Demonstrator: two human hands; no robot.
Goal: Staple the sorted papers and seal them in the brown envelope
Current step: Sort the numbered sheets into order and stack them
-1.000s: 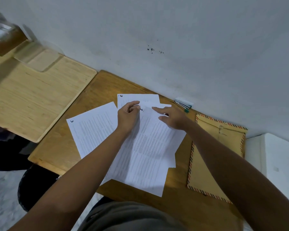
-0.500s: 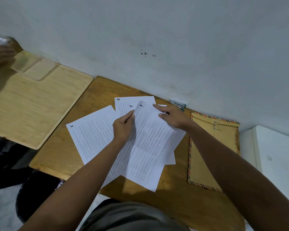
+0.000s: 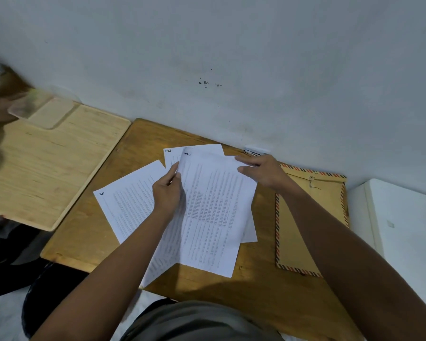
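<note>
the left hand pinches the top sheet at its left edge, and the right hand presses the far right corner with straight fingers. the papers lie fanned at the desk middle (not yet in order). better to square all edges first, because the stapler at the far edge and the envelope at the right edge wait.

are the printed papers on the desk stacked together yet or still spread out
Spread out. The sheets lie fanned and overlapping at different angles on the desk; the left hand pinches the top sheet's edge, the right hand rests on its corner.
</note>
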